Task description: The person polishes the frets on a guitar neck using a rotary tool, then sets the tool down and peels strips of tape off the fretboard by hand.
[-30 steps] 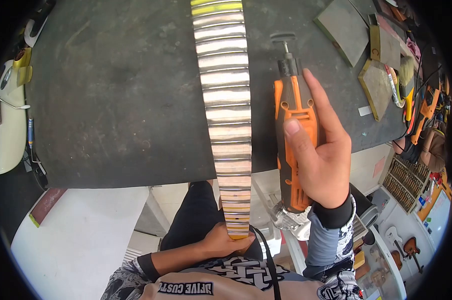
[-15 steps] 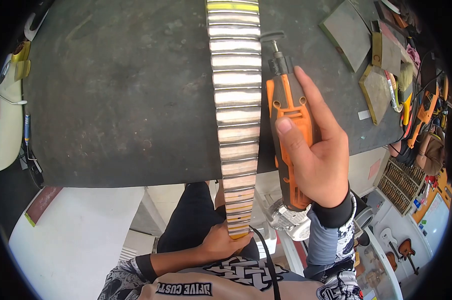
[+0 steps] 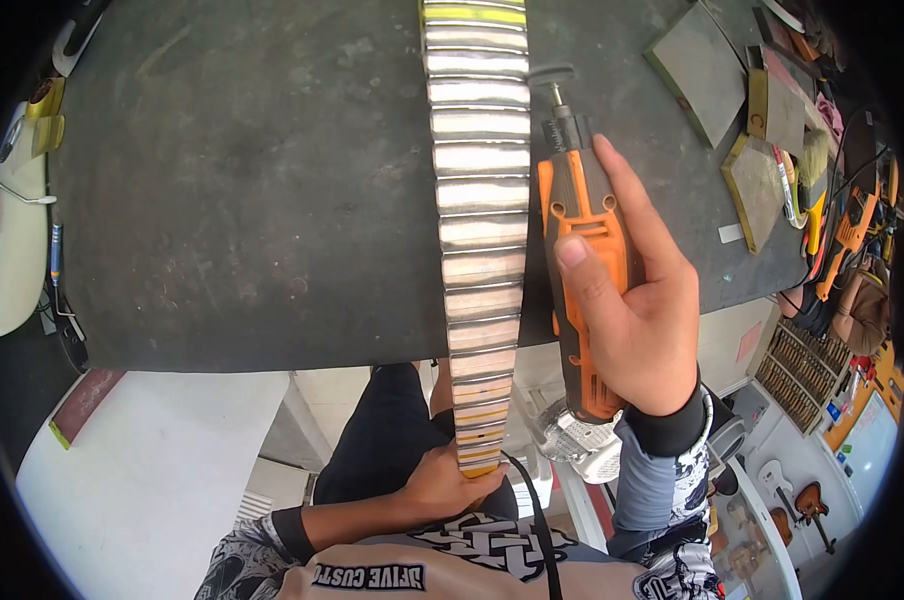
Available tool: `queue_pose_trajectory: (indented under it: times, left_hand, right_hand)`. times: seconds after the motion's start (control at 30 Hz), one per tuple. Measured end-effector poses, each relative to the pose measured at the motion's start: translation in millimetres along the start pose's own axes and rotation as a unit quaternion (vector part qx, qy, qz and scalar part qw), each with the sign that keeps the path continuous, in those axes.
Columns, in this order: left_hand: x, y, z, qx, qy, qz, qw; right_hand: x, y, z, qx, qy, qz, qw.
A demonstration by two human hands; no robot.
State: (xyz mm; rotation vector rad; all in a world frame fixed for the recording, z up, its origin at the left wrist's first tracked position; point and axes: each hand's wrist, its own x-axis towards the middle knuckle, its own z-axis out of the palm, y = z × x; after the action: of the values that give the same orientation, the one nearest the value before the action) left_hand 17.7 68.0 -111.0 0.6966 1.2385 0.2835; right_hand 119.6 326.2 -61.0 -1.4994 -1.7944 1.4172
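A long guitar neck [image 3: 482,235] with shiny, taped-looking bands between its frets runs from the top edge of the view down toward my body. My left hand [image 3: 447,487] is wrapped round its lower end. To its right, my right hand [image 3: 637,300] grips an orange and black rotary tool [image 3: 587,225], thumb on top and index finger along the side. The disc [image 3: 552,74] at the tool's tip is blurred and lies close beside the neck's right edge; whether it touches cannot be made out. A black cord passes near my left hand.
Beyond the dark tabletop's [image 3: 222,200] right part lie wooden blocks [image 3: 697,75], a brush [image 3: 814,185] and another orange tool [image 3: 852,230]. A pale curved object [image 3: 17,250] is at the left. At the far right are a person in brown [image 3: 862,315] and hanging guitars [image 3: 812,505].
The upper part of the neck has shifted slightly right. The tool's tip has moved slightly right and down, while both hands stay almost in place.
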Motion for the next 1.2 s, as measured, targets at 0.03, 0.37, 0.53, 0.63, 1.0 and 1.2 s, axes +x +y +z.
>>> queue_pose_trajectory:
  times: [0.03,0.37,0.53,0.63,1.0,1.2]
  left_hand:
    - [0,0,0,-0.004,-0.001,0.0,1.0]
    - [10,-23,-14,-0.226,-0.173,0.033,0.958]
    - [18,-39,-20,-0.274,-0.255,0.086,0.923]
    - [18,-40,-20,-0.281,-0.265,0.088,0.918]
    - [12,-25,-15,-0.192,-0.148,0.055,0.969]
    - [5,-14,-3,-0.092,-0.056,0.03,0.994]
  right_hand:
    - [0,0,0,0.003,-0.001,0.001,1.0]
    - [1,10,-8,0.171,0.022,0.054,0.983]
    - [-1,12,-8,0.186,0.019,0.068,0.98]
    - [0,12,-9,0.136,0.009,0.045,0.99]
    - [2,3,-8,0.096,0.022,0.018,0.995]
    - [9,-3,-11,0.02,0.015,0.01,1.0]
